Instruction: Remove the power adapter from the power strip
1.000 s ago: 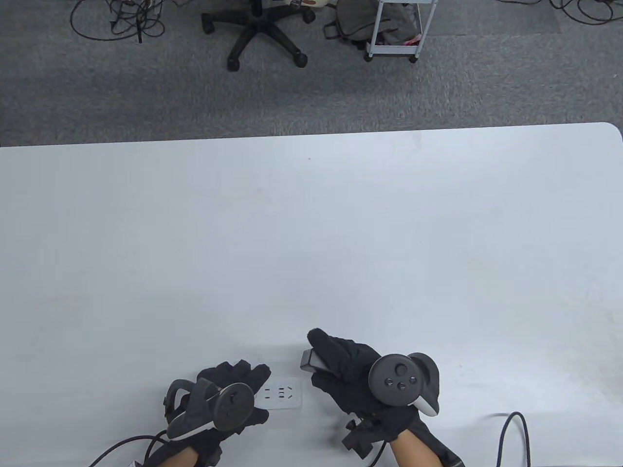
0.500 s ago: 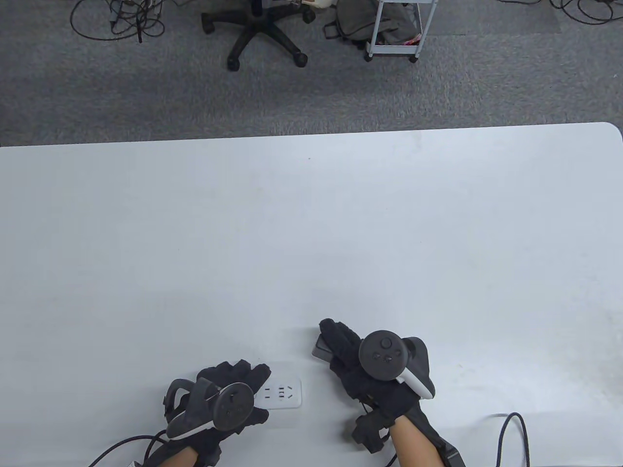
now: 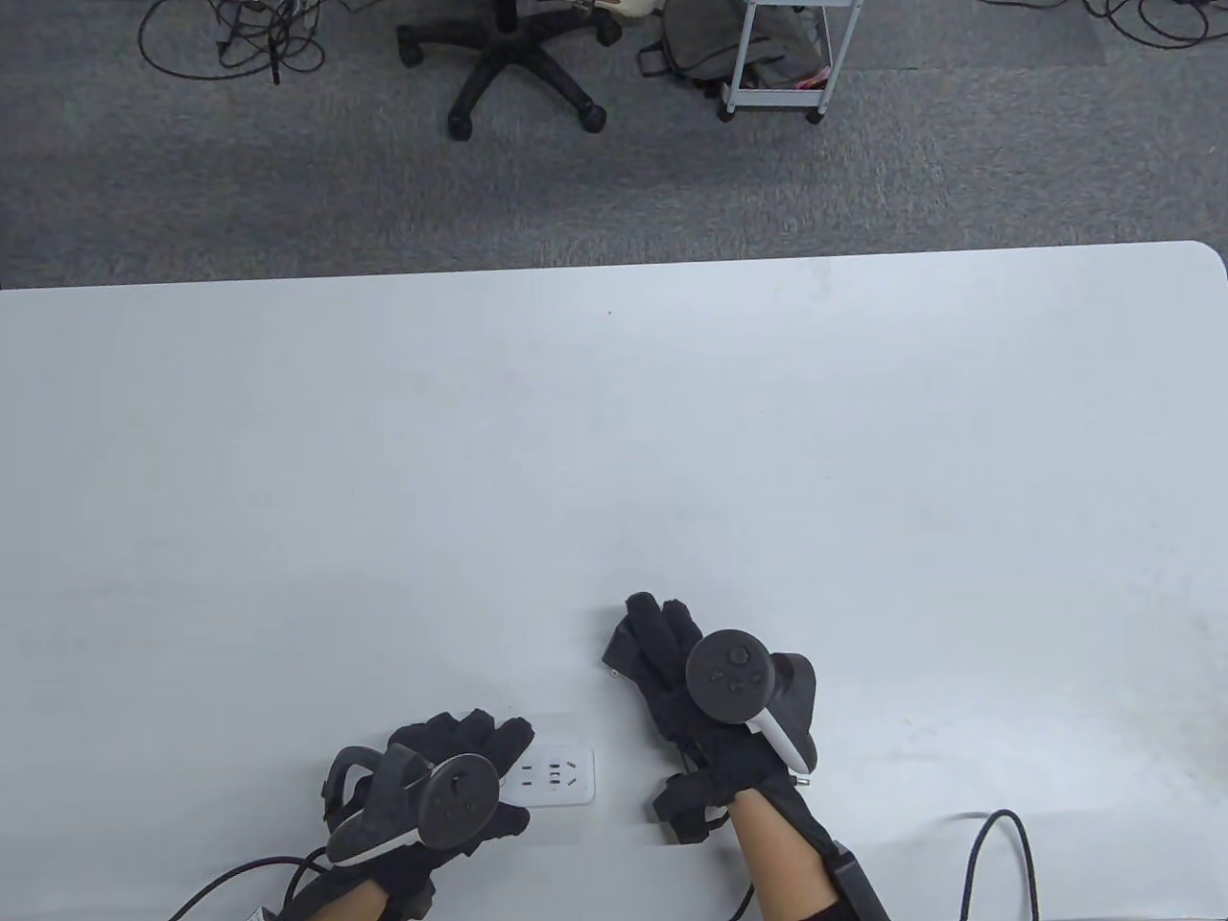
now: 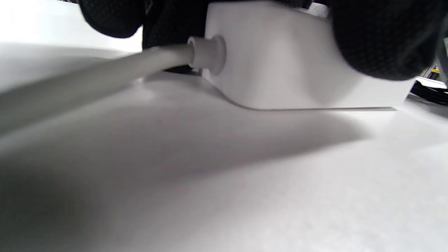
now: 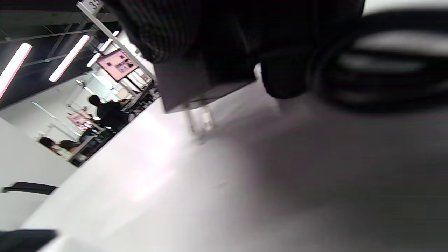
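A white power strip lies near the table's front edge, its sockets bare. My left hand presses down on its left part; in the left wrist view the gloved fingers rest on the strip's end, where its white cord leaves. My right hand grips a dark grey power adapter to the right of and beyond the strip. In the right wrist view the adapter hangs with its metal prongs free, just above the table.
A black cable loops on the table at the front right. A dark cable runs off the front edge by my left wrist. An office chair and a white cart stand on the carpet beyond the table.
My right hand has carried the adapter away from the strip, toward the far side of the table. My left hand and the strip have stayed put.
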